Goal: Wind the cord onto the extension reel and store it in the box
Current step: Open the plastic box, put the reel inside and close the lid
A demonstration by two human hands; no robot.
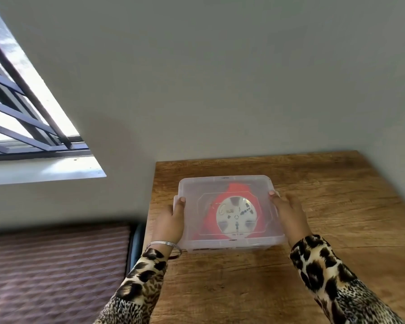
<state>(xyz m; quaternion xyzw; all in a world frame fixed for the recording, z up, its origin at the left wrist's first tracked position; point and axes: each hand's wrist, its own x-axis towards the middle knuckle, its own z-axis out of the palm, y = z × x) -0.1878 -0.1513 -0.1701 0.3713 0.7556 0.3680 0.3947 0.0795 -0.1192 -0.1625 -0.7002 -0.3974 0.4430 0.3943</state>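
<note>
A clear plastic box (227,183) with its lid on stands on the wooden table (337,206). Through the lid shows the red extension reel (234,191) with a white round face, lying flat inside. My left hand (170,222) grips the box's left edge, thumb on top of the lid. Along the right edge lies my right hand (290,212), fingers reaching forward to the lid's rim. The cord cannot be made out inside.
The table's left edge (151,218) runs just beside my left hand, with a dark chair back and a brown quilted surface (56,272) below it. A grey wall stands behind the table and a barred window (21,113) is at the far left.
</note>
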